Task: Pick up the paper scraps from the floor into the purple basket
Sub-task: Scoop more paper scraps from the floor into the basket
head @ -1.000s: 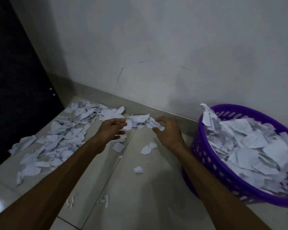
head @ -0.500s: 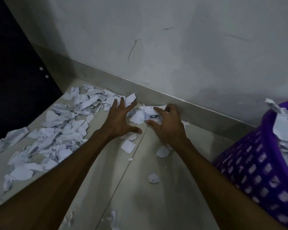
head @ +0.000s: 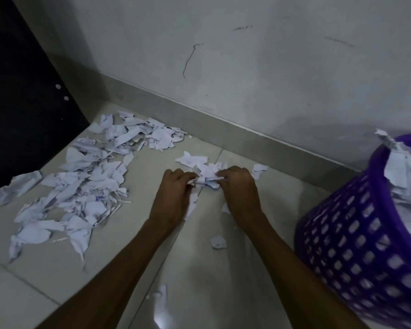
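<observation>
My left hand [head: 173, 193] and my right hand [head: 239, 188] meet on the floor, fingers curled around a small bunch of white paper scraps [head: 205, 172] gathered between them. A large spread of torn paper scraps [head: 81, 181] covers the tiles to the left. Loose single scraps lie nearer me, one [head: 217, 241] by my right forearm and another [head: 161, 294] lower down. The purple basket [head: 356, 245], a plastic lattice basket heaped with paper, stands at the right edge.
A grey wall with a skirting board [head: 247, 136] runs behind the scraps. A dark panel [head: 17, 96] closes off the left side. The floor is pale glossy tile.
Both hands have closed in from spread fingers and bunched the small pile of scraps between them. The view has shifted slightly, so the basket shows more at the right.
</observation>
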